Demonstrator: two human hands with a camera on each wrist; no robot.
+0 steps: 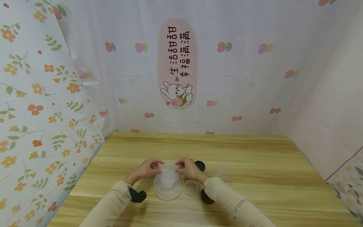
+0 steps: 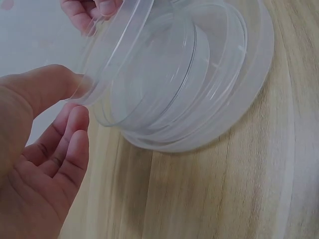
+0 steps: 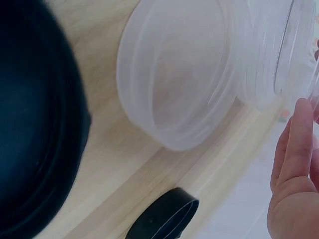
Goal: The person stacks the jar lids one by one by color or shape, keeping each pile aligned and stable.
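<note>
Several clear round petri dishes (image 1: pixel 168 192) of different sizes stand stacked on the table in front of me. At the far side of the stack, a clear petri dish (image 2: pixel 117 50) is held tilted between both hands. My left hand (image 1: pixel 149 168) pinches its edge, thumb over the rim and fingers beneath. My right hand (image 1: pixel 187 167) holds the opposite edge, fingers bent in the head view and partly cut off in the right wrist view. A smaller clear dish (image 1: pixel 191 188) lies just right of the stack.
Beyond my right wrist sits a small black round lid (image 1: pixel 200 165). Another clear dish (image 1: pixel 224 176) lies right of it, partly behind my forearm. A large dark round piece (image 3: pixel 30 124) fills the left of the right wrist view. Printed cloth (image 1: pixel 241 78) hangs behind the wooden table (image 1: pixel 255 151).
</note>
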